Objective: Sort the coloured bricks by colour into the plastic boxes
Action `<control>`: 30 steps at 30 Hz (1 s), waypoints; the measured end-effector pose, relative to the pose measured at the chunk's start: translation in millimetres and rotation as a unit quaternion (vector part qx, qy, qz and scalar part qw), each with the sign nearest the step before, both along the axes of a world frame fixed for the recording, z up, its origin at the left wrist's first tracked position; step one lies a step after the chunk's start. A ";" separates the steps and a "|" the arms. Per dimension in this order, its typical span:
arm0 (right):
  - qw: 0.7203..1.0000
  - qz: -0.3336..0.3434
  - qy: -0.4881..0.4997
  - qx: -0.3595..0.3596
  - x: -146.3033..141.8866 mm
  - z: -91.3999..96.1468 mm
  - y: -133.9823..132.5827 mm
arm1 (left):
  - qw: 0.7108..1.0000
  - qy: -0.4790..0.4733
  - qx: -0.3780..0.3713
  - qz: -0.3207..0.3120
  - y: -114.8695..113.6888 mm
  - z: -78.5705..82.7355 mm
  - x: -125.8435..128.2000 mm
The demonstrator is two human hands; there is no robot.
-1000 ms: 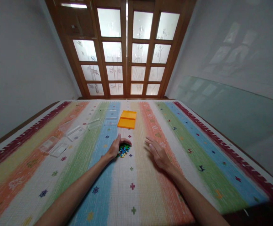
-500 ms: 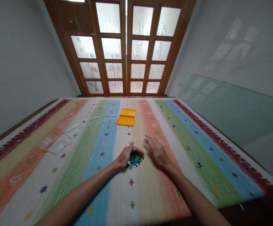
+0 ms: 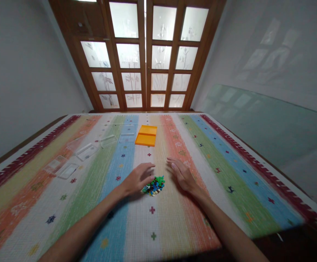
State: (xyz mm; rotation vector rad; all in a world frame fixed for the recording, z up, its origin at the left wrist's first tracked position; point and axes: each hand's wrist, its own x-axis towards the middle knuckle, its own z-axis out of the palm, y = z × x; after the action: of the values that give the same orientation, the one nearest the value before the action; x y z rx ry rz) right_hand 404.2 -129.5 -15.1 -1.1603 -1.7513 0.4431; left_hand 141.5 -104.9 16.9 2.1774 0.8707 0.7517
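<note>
A small heap of tiny green, blue and pale yellow pieces [image 3: 156, 185], like little building bricks, lies on the striped cloth [image 3: 164, 218]. At the heap's left edge is my left hand [image 3: 139, 178], its thumb and fingers apart and nothing held. The thumb covers part of the heap; whether it touches the pieces I cannot tell. My right hand [image 3: 182, 175] rests to the right of the heap, a gap away from it, with fingers stretched out and nothing in them.
Beyond the hands lies an orange open case [image 3: 145, 136]. Several clear plastic boxes stand at the left, among them one open box [image 3: 67, 170], another [image 3: 86, 151] and one beside the case [image 3: 127, 138]. Glazed wooden doors [image 3: 147, 65] rise behind the table.
My left hand has drawn back to the left from over the heap, and its fingers have spread, uncovering more pieces. My right hand is nearly where it was.
</note>
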 end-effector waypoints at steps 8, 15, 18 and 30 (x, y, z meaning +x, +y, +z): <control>1.000 -0.003 0.013 0.000 -0.4 3.3 -1.0 | 0.973 0.151 0.124 -0.121 -20.7 -25.8 26.5; 1.000 -0.004 0.010 -0.004 1.2 2.2 -0.8 | 0.969 0.091 0.202 -0.111 -13.5 -30.4 43.7; 1.000 -0.003 0.002 -0.004 1.4 2.6 -1.3 | 0.968 0.087 0.218 -0.094 -13.2 -28.0 44.9; 1.000 0.007 -0.021 0.006 1.2 4.8 -1.2 | 0.946 0.107 0.291 -0.092 -18.7 -23.3 44.9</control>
State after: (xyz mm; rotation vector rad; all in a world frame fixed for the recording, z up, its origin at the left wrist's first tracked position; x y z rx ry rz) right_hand 405.4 -130.6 -10.3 -1.1569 -1.7973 0.4173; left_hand 186.4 -123.6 -6.4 2.8609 0.5774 0.7540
